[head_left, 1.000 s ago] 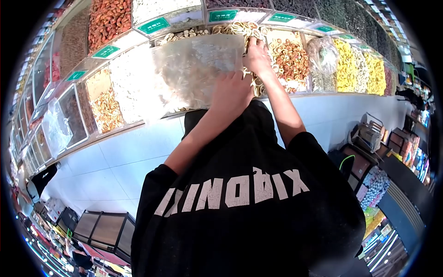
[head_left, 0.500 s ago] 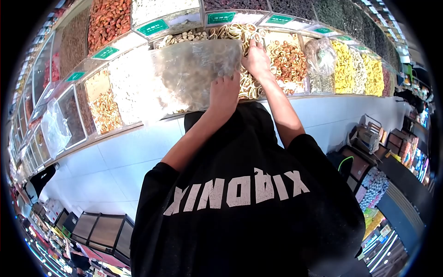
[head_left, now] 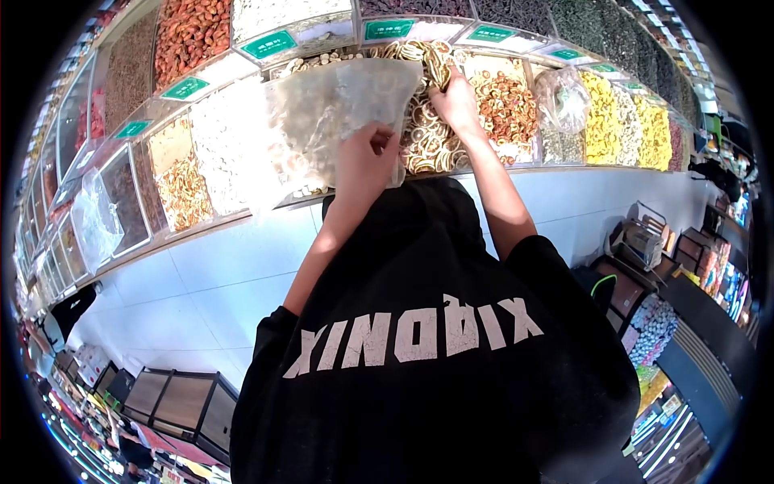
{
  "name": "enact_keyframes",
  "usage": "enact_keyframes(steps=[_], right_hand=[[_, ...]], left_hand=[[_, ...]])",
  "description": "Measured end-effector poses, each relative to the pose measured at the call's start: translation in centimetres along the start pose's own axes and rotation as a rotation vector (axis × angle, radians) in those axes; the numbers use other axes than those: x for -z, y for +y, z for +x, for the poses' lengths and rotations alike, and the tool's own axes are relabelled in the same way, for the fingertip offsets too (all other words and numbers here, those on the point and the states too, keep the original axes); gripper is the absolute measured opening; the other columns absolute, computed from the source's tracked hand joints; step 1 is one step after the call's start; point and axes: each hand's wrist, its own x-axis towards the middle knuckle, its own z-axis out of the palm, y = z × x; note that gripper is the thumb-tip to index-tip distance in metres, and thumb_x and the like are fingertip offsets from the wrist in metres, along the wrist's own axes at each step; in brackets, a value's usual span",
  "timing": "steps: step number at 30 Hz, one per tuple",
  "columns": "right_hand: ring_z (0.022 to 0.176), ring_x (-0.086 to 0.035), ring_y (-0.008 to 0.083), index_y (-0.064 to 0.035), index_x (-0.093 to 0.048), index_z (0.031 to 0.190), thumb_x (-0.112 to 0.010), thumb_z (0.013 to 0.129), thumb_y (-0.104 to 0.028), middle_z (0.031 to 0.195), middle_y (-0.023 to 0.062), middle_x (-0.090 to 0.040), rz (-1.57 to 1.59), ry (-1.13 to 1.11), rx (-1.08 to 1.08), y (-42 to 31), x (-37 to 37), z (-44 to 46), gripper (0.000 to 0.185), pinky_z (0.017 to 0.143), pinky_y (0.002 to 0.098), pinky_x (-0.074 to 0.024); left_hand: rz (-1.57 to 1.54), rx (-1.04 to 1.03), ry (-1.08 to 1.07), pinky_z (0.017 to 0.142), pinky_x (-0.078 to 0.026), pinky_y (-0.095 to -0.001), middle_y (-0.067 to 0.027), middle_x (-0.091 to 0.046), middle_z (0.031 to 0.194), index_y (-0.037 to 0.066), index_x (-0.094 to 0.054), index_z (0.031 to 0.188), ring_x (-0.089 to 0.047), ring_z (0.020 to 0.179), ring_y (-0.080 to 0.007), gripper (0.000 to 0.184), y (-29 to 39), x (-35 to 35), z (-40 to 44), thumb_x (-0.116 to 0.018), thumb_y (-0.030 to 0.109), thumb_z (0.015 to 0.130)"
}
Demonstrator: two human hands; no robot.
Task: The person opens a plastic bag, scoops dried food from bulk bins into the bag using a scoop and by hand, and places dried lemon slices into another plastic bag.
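Observation:
A cloudy clear plastic sheet lies over a bin of pale dried slices, its right edge loose. On that sheet is my left hand, fingers curled closed and pinching the plastic near its right edge. My right hand is closed around a few ring-shaped dried slices, just above the back of the bin. More dried ring slices lie uncovered between my two hands.
Right of my right hand is a bin of reddish-brown dried slices, then a knotted clear bag and yellow dried flowers. Green labels line the row behind. A clear bag hangs over the left bins.
My left hand has moved left and curled its fingers, and the sheet's lower right edge has shifted left, uncovering more slices. Slices now stand up in my right hand.

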Motion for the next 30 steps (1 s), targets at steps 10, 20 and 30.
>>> enact_keyframes(steps=[10, 20, 30], right_hand=[[0.091, -0.07, 0.0189, 0.0011, -0.062, 0.124, -0.069, 0.089, -0.01, 0.104, 0.0147, -0.074, 0.388, -0.001, -0.001, -1.9, 3.4, 0.0, 0.038, 0.084, 0.0333, -0.0539], [0.098, -0.069, 0.0168, -0.0015, -0.066, 0.114, -0.071, 0.087, -0.003, 0.108, 0.0082, -0.072, 1.126, -0.175, -0.266, -3.0, 7.0, -2.7, 0.028, 0.085, 0.0327, -0.0567], [0.103, -0.07, 0.0238, 0.0052, -0.064, 0.118, -0.062, 0.089, 0.005, 0.113, 0.0138, -0.071, 1.479, -0.627, -0.413, -7.1, 5.2, -5.8, 0.029, 0.095, 0.0377, -0.0565]], left_hand=[[-0.227, 0.013, 0.095, 0.058, -0.045, -0.0244, -0.0024, -0.067, 0.07, 0.001, -0.069, 0.091, -0.059, 0.061, -0.0076, 0.013, 0.1, 2.1, 0.3, -0.072, 0.014, 0.09], [-0.304, -0.007, 0.144, 0.057, -0.044, -0.0225, -0.0001, -0.065, 0.07, 0.001, -0.068, 0.092, -0.055, 0.061, -0.0051, 0.012, 0.6, 2.3, 0.5, -0.072, 0.012, 0.091], [-0.416, -0.041, 0.234, 0.061, -0.041, -0.0192, 0.0011, -0.064, 0.076, -0.001, -0.067, 0.097, -0.053, 0.067, -0.0028, 0.01, 1.7, 3.5, 0.0, -0.067, 0.009, 0.096]])
